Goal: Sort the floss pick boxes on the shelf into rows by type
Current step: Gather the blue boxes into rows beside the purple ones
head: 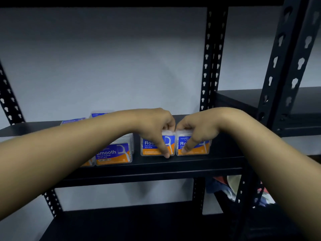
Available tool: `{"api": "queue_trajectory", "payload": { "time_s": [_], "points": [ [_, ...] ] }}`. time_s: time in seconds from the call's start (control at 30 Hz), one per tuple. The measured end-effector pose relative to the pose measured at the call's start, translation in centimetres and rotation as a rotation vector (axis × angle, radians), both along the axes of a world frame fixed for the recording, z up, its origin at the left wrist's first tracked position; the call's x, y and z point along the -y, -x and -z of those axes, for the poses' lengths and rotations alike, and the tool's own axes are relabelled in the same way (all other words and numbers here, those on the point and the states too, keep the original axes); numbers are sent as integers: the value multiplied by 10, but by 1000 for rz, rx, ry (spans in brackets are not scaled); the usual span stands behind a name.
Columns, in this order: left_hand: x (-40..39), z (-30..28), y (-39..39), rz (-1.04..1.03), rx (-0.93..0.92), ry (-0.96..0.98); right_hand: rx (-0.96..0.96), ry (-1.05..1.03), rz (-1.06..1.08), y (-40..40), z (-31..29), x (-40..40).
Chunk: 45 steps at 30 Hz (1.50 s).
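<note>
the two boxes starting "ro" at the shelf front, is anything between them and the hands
Nothing visible. The left hand already grips the left Ro box, thumb down its front, and the right hand grips the right Ro box the same way. The Smooth box stands apart, to their left.

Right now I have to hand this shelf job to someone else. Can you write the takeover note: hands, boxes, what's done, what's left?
Left hand: grips the left "Ro..." box from above, thumb down its front.
Right hand: grips the right "Ro..." box the same way.
Both boxes stand side by side at the front of the shelf, touching or nearly so.
Done: a "Smooth" box stands to their left, with another box partly hidden by the left arm beside it.
Left: more boxes sit at the back left, labels unreadable; check their type and line them up.
</note>
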<state>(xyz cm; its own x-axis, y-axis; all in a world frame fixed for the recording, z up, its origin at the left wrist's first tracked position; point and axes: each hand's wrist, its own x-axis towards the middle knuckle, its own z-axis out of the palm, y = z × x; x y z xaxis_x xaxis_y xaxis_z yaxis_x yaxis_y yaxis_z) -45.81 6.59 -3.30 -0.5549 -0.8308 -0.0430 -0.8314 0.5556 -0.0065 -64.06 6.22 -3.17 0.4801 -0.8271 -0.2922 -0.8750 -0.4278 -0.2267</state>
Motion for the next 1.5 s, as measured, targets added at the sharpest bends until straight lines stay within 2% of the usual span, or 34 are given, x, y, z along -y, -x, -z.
{"api": "queue_trajectory", "payload": {
  "time_s": [0.17,0.5,0.8,0.9,1.1,1.23,1.37,1.5],
  "points": [
    [5,5,4,-76,20,-10,12,11,-30,5,2,2],
    [2,5,4,-178,-73,-78,17,27,-40,3,5,6],
    [-1,6,4,-207,-89,-84,-38,29,-30,-3,5,15],
    [-2,-7,-1,-204,-115,-153,-64,41,-4,-3,-8,15],
    [7,-66,-51,-239,-230,-264,51,27,53,-1,-46,23],
    [33,-78,-96,-343,-341,-273,54,60,39,-29,-58,45],
    [57,-71,-130,-470,-249,-234,64,114,-7,-70,-59,75],
    [81,-64,-165,-529,-144,-114,36,229,-54,-114,-53,102]
  ]
}}
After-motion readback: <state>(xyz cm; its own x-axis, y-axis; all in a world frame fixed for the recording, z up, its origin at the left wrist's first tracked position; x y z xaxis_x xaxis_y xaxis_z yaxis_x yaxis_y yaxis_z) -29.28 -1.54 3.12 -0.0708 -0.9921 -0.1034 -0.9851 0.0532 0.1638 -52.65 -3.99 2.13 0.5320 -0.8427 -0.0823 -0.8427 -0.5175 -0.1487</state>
